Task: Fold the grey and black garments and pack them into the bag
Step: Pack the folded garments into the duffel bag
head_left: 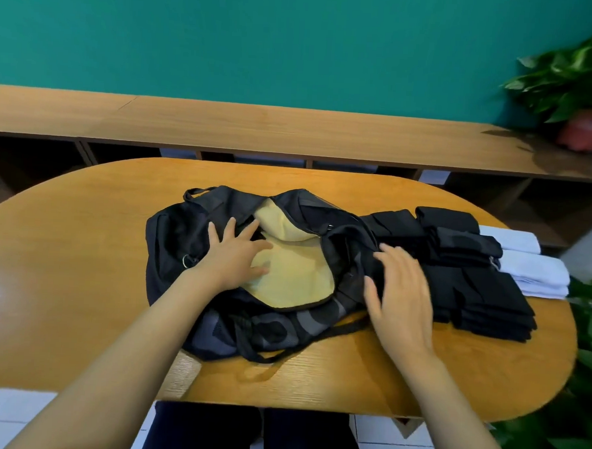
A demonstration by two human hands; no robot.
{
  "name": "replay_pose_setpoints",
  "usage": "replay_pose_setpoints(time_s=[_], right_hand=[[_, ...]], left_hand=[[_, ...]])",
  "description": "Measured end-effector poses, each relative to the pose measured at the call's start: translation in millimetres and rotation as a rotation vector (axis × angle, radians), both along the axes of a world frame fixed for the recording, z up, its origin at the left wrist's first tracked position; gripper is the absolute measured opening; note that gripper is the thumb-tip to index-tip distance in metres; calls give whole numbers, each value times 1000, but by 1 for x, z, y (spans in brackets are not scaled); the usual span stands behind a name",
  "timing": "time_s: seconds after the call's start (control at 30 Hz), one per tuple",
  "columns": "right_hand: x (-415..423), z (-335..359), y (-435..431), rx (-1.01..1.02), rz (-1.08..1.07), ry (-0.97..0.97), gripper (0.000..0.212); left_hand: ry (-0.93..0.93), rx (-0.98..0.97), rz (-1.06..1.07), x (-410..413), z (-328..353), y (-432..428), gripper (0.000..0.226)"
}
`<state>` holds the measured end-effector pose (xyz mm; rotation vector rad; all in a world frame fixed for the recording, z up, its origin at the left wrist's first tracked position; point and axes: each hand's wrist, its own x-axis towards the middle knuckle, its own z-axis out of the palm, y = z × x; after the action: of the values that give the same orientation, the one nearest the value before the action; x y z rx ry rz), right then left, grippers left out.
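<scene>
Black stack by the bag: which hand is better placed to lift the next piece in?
Right, likely. The right hand rests on the bag at its right rim, beside the black stack. The left hand lies flat on the yellow lining, farther away.

Head view looks down (close) at table [81, 283].

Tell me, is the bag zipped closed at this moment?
No, the bag gapes open, showing yellow fabric inside, and the left hand lies flat in the opening.
</scene>
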<state>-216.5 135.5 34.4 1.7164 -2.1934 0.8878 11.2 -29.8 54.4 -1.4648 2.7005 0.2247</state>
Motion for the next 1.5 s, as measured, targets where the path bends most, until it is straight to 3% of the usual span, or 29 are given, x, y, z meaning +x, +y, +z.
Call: replay_pose_setpoints(time_s=[0.17,0.4,0.53,0.7,0.8,1.1,1.33,1.5], right_hand=[[-21,-12,24,409,-225,-28,64],[-7,2,41,665,-201,189,88],[-13,13,43,648,-183,216,94],[-19,-1,38,735,-133,-49,117],[-20,-5,38,731,-150,-95,123],[-19,-4,35,588,-185,-157,102],[-16,3,44,327,-195,-301,86],[-7,40,47,171,-249,-434,87]], left_hand=[[14,34,13,3,-12,23,50],[46,16,33,18,-24,27,45],[63,17,21,22,-25,29,43],[77,25,18,21,-24,29,42],[86,30,17,22,-24,29,42],[124,46,-7,25,-18,34,42],[170,84,-28,29,-6,37,42],[287,-82,-117,22,21,12,38]])
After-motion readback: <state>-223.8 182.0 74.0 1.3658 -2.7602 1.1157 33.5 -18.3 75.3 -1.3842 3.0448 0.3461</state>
